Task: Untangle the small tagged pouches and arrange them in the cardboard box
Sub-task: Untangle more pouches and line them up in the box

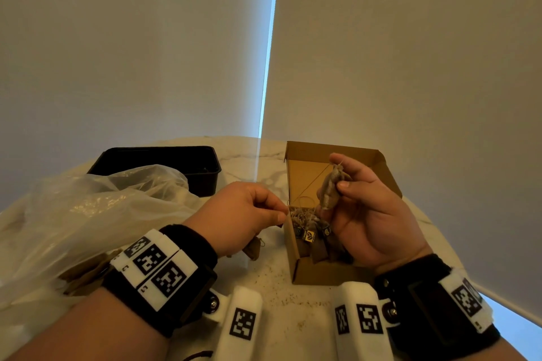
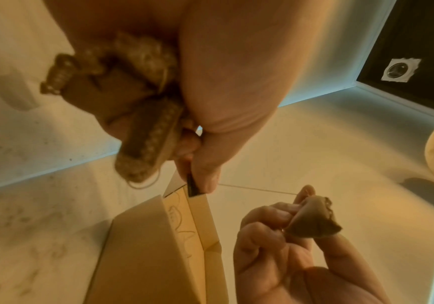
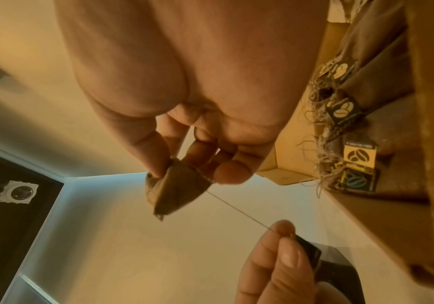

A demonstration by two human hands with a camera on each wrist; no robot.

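My right hand (image 1: pixel 337 176) pinches a small brown pouch (image 1: pixel 330 189) above the open cardboard box (image 1: pixel 296 271). A thin string (image 3: pixel 236 209) runs taut from that pouch (image 3: pixel 177 189) to its dark tag (image 2: pixel 192 187), which my left hand (image 1: pixel 280 211) pinches between thumb and finger just left of the box. The left palm also holds a bundle of other pouches (image 2: pixel 122 98), and one of them hangs below the hand (image 1: pixel 253 249). Several pouches with square tags (image 1: pixel 309 236) lie in the near end of the box with loose strings on top.
A crumpled clear plastic bag (image 1: pixel 88 208) lies at the left of the marble table (image 1: pixel 272 287). Behind it stands a black tray (image 1: pixel 158 161). Crumbs are scattered on the table before the box. Pale walls rise close behind the table.
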